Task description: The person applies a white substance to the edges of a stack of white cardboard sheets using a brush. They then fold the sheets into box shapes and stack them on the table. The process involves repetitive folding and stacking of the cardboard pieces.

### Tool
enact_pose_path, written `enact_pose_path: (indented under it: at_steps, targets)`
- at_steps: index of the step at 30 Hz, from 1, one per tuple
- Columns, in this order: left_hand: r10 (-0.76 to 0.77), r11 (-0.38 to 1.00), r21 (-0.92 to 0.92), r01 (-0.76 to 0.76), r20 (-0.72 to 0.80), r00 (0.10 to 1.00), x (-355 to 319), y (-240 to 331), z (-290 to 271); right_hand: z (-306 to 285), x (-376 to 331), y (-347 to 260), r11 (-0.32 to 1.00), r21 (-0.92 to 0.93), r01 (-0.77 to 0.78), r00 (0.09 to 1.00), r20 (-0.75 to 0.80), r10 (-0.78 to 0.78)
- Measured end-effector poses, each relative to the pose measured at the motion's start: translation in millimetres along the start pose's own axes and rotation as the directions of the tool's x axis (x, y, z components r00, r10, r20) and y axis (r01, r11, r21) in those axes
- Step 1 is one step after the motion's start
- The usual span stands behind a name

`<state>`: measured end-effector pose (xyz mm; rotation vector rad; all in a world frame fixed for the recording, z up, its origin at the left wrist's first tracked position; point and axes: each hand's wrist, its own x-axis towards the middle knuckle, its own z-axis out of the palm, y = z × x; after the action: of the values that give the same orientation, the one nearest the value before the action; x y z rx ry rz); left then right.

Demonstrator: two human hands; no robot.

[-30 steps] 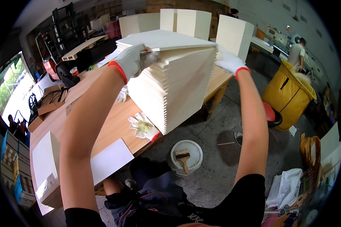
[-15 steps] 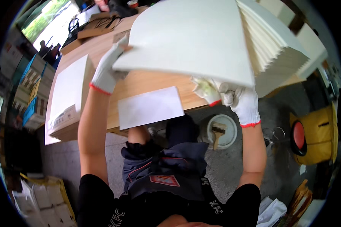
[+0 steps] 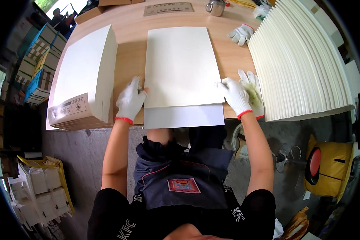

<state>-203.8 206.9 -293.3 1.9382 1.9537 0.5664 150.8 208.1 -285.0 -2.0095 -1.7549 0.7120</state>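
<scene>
At centre frame a cream sheet [image 3: 181,66] lies flat on the wooden table [image 3: 130,24], overlapping a white sheet [image 3: 184,117] that juts past the table's near edge. Left hand [image 3: 130,102], gloved, presses the cream sheet's left edge with fingers loosely spread; right hand [image 3: 236,96], gloved, holds its lower right corner, fingers curled onto it. Fanned sheets [image 3: 304,64] fill the upper right, a flat stack [image 3: 82,76] the upper left, a spare glove [image 3: 241,34] between
</scene>
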Motion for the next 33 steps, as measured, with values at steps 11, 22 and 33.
enact_pose_path:
  at_steps: [11, 22, 33]
  targets:
    - [0.255, 0.953, 0.185, -0.242, -0.048, 0.966, -71.2, -21.7, 6.9, 35.6, -65.7, 31.0, 0.816, -0.433, 0.383, 0.795, -0.295, -0.530]
    - [0.292, 0.940, 0.198, -0.279, -0.041, 0.956, -69.4, -26.5, 7.9, 35.4, -65.2, 28.2, 0.815, -0.424, 0.396, 0.793, -0.289, -0.536]
    - [0.306, 0.930, 0.220, -0.294, -0.021, 0.952, -70.1, -22.4, 6.8, 33.6, -67.6, 29.4, 0.821, -0.434, 0.371, 0.825, -0.252, -0.506]
